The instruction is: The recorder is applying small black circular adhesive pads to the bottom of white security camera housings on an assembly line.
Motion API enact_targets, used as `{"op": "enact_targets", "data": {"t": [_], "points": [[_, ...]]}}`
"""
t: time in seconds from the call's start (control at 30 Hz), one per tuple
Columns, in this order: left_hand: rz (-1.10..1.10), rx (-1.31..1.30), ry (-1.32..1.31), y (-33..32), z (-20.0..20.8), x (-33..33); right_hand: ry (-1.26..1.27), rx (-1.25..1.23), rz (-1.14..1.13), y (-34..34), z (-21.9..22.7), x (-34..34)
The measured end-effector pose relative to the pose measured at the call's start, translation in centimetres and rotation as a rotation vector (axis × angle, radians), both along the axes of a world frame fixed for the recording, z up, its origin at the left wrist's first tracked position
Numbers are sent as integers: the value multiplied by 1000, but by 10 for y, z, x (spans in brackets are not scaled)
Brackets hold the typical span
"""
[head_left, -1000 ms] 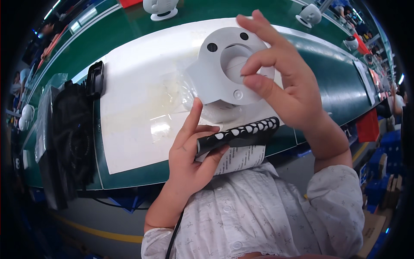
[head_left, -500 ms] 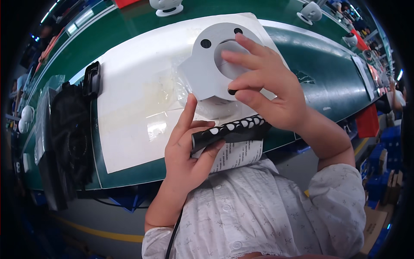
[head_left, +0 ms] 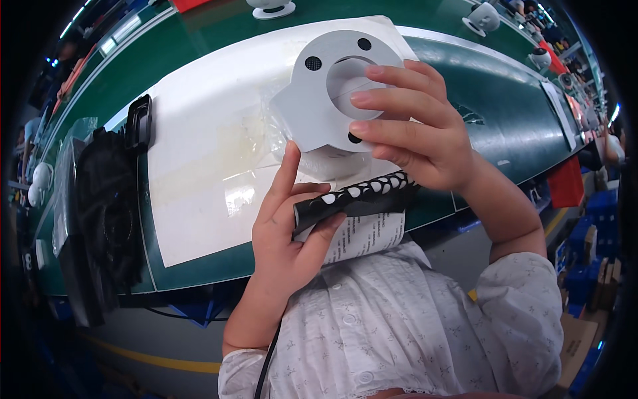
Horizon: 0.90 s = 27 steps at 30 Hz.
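A pale grey, flat plate-like part (head_left: 300, 110) with a large round hole lies on the white board, its lower point towards me. Dark round pads (head_left: 313, 64) sit on its face, one of them textured. My left hand (head_left: 289, 233) grips a curled black sticker sheet (head_left: 379, 199) with white round gaps and a printed white backing; its raised index fingertip reaches the part's lower corner. Over the part's right side is my right hand (head_left: 425, 126), open, fingers apart, a fingertip at the lower pad (head_left: 355, 137). The thumb's contact with the part is unclear.
A white board (head_left: 199, 173) covers much of the green bench (head_left: 505, 100). Clear plastic film (head_left: 279, 133) lies under the part. To the left are a black tray (head_left: 139, 123) and black bagged items (head_left: 106, 199). White camera-like units (head_left: 271, 8) stand farther back.
My right hand's pinch at the lower pad has loosened, and its fingers now spread over the part's right side. The part has shifted slightly up and left. My left hand keeps the sheet.
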<state>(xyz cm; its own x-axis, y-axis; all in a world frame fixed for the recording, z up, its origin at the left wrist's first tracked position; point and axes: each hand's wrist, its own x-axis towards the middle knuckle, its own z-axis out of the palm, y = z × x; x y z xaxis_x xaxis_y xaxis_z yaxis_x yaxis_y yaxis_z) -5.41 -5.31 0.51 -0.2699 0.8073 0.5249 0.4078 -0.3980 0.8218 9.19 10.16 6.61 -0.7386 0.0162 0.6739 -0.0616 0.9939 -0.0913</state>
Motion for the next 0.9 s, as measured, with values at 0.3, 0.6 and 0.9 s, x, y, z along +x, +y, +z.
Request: {"op": "enact_targets", "data": {"t": [0.3, 0.6, 0.9], "points": [[-1, -11, 40, 1, 1, 0, 5, 187, 82, 8, 0, 1], [47, 26, 41, -1, 0, 2, -143, 56, -259, -29, 19, 15], [14, 26, -27, 1, 2, 6, 26, -29, -36, -52, -11, 5]]}}
